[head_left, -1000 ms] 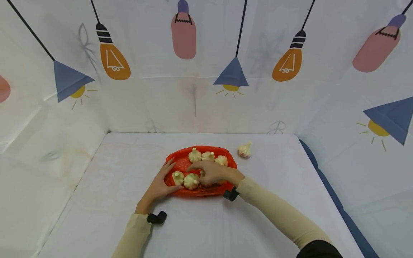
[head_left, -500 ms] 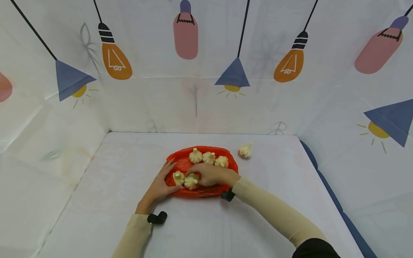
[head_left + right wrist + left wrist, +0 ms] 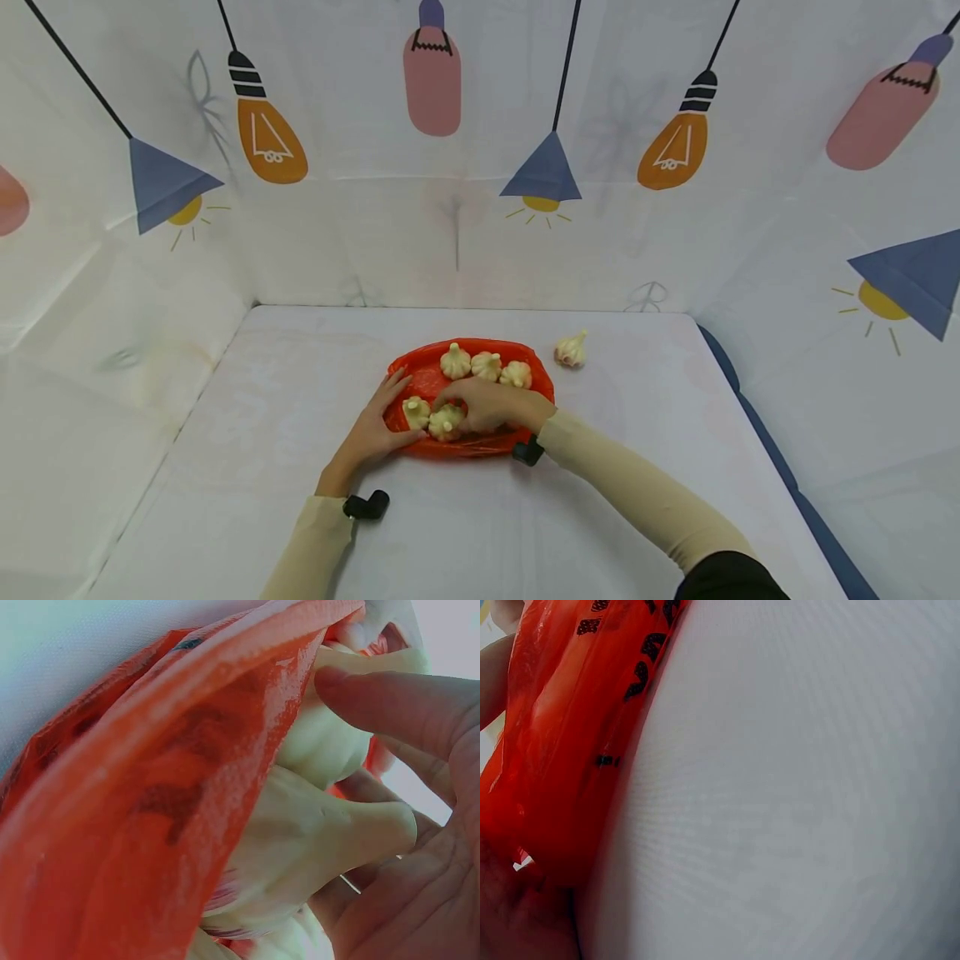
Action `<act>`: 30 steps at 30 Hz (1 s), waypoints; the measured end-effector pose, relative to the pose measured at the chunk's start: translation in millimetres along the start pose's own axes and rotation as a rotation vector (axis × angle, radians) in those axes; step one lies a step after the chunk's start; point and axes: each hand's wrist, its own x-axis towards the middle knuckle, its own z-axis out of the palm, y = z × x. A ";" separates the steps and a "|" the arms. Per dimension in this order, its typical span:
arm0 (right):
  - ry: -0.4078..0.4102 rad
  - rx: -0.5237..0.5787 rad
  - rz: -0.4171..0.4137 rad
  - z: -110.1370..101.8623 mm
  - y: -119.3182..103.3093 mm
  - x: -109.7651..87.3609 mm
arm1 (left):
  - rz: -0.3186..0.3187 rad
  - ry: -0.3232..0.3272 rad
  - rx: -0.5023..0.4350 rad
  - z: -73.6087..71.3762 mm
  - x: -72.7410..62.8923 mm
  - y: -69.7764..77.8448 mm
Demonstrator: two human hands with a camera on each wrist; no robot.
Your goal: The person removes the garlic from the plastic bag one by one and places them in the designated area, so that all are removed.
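A red plastic bag [image 3: 427, 383] with black print lies spread on the white table with several garlic bulbs inside. In the head view, my left hand [image 3: 371, 425] rests at the bag's left end, fingers extended along its edge and thumb at the front. My right hand [image 3: 487, 404] reaches into the bag and grips a garlic bulb [image 3: 444, 425] at the front. The right wrist view shows the thumb [image 3: 390, 705] against this bulb [image 3: 322, 746], and another garlic bulb [image 3: 292, 840] below it, by the palm. A third bulb [image 3: 416, 412] sits beside the left thumb.
Along the bag's far side stand three garlic bulbs [image 3: 486, 366]. One loose garlic bulb [image 3: 571, 350] lies on the table [image 3: 637, 400] to the right, outside the bag. A patterned white curtain [image 3: 360, 233] encloses the table at the back and sides.
My right hand has shifted slightly left and closed on the front garlic bulb, whose stem has tipped. My left hand has stayed at the bag's left end.
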 end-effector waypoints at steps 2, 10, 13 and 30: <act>0.002 0.002 -0.004 -0.1 0.2 0.0 | -0.006 -0.002 0.006 0.3 0.2 0.3; 0.000 0.035 -0.008 -2.4 1.2 -1.7 | -0.019 -0.001 0.017 0.9 0.5 1.4; -0.001 0.048 -0.009 -3.3 1.7 -2.3 | -0.013 0.001 0.021 1.0 0.6 1.4; 0.045 0.083 -0.037 -13.7 2.4 -7.2 | 0.016 -0.003 0.012 0.8 -0.3 2.6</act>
